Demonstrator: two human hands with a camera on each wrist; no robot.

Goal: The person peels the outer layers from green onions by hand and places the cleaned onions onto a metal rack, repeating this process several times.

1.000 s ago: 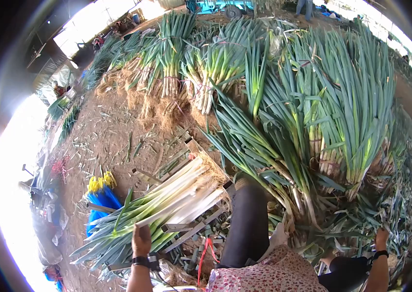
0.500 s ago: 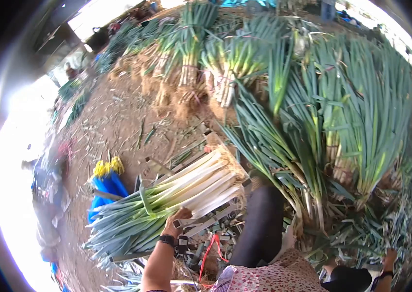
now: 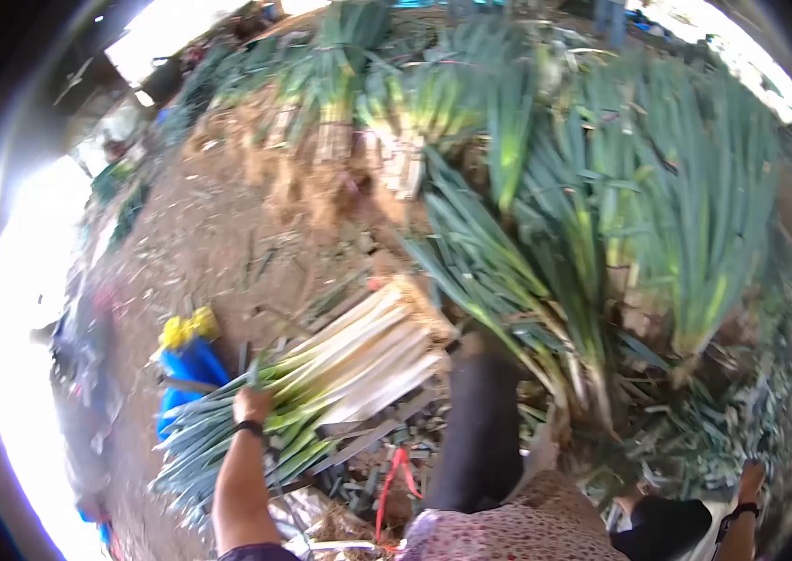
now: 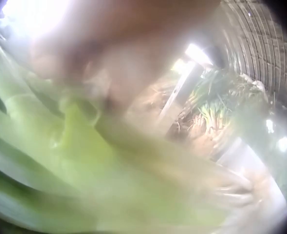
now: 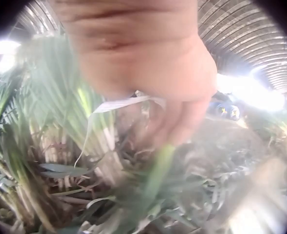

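Observation:
Long leeks (image 3: 359,360) lie side by side on a low rack, pale stems toward the knee and green leaves to the lower left. Over the green part is my left hand (image 3: 251,407), where a dark leaf (image 3: 254,372) rises by the fingers. Blur in the left wrist view hides whether the fingers (image 4: 116,92) grip a stalk (image 4: 80,131). At the far right, my right hand (image 3: 751,479) is low over leaf scraps (image 3: 705,421). In the right wrist view its curled fingers (image 5: 182,122) hold a pale strip (image 5: 116,104) and a green leaf (image 5: 159,170).
Loose leeks (image 3: 499,262) lean right of the knee, beside upright bunches (image 3: 695,215). More tied bunches (image 3: 401,140) stand behind. A blue bundle with yellow ends (image 3: 192,360) lies left of the rack. Red string (image 3: 392,481) hangs near the lap.
My left hand swung right to the rack's near edge, then back left and up onto the green leaves. My right hand stayed low over the scraps. The head view shifted slightly.

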